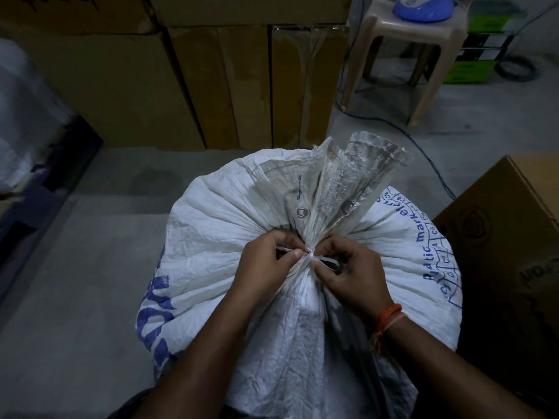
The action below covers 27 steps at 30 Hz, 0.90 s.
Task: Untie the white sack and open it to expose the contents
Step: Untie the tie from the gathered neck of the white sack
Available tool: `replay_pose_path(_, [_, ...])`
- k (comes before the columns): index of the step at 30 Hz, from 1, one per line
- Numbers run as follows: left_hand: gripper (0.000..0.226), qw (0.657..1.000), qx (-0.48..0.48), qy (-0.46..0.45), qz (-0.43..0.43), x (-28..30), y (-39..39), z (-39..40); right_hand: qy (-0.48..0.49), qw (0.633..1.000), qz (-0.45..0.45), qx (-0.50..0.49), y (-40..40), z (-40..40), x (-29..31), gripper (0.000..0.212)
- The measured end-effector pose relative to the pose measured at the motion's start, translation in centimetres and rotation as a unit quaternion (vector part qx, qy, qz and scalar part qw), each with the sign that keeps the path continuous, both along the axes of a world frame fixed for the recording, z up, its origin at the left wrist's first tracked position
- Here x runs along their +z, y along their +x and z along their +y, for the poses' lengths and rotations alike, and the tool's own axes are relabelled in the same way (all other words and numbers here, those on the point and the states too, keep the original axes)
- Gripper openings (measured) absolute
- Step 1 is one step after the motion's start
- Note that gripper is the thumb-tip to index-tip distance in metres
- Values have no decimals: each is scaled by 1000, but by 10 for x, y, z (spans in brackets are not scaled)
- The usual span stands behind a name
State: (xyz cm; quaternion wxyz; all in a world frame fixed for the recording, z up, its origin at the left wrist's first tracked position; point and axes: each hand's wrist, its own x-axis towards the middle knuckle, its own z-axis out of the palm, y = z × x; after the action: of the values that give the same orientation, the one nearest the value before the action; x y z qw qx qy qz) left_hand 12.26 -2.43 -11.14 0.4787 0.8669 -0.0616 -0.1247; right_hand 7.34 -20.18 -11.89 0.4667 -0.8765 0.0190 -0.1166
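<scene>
A full white woven sack (211, 237) with blue print stands on the floor right below me. Its mouth is gathered into a neck, and the loose top (348, 182) with metal eyelets fans out behind. A white tie string (310, 257) is knotted around the neck. My left hand (266, 261) pinches the string's left strand between thumb and fingers. On the other side my right hand (348, 273), with an orange thread band at the wrist, pinches the right loop. The contents are hidden.
Tall cardboard boxes (187, 86) line the back. Another cardboard box (508, 252) stands close at the right. A beige plastic stool (402, 55) carrying a blue object is at the back right, with cables (423, 152) trailing over the grey floor. A wrapped white bundle (24, 116) sits left.
</scene>
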Motion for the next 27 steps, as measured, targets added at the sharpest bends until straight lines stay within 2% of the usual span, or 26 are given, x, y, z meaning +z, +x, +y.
replay_pose_path(3, [11, 1000, -7, 10, 5, 0, -1, -2, -2, 1000, 3, 2, 0, -1, -2, 13])
replay_pose_path(10, [5, 999, -5, 26, 20, 0, -2, -4, -1, 1000, 7, 2, 0, -2, -4, 14])
replay_pose_path(27, [5, 1000, -4, 4, 27, -3, -2, -8, 23, 1000, 15, -5, 1, -2, -6, 14])
